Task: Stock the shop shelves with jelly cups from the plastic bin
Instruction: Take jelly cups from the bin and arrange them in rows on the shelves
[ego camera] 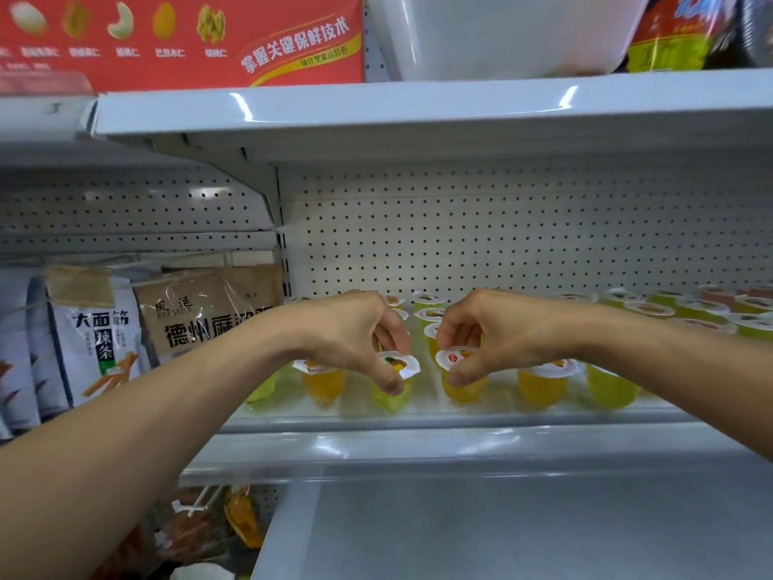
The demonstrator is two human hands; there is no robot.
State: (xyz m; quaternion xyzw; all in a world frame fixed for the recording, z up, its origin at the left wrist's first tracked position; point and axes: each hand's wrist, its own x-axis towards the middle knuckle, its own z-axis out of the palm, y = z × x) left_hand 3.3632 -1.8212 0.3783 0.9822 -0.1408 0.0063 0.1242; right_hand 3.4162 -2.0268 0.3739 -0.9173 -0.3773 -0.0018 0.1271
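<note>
My left hand (355,332) pinches a yellow-green jelly cup (393,389) by its white lid at the front of the white shelf (418,420). Just to the right, my right hand (481,332) grips an orange jelly cup (462,387) the same way. Both cups stand upright in the front row. An orange cup (324,383) sits left of them, another orange cup (541,385) and a green cup (608,387) to the right. More cups stand in rows behind my hands and at the far right (711,311). A white plastic bin (502,35) rests on the shelf above.
Snack bags (96,341) hang on the left bay beside the jelly shelf. A red carton (180,39) and an oil bottle (677,31) stand on the upper shelf. The perforated back panel (502,228) lies behind the cups. A lower white shelf (502,533) juts out below.
</note>
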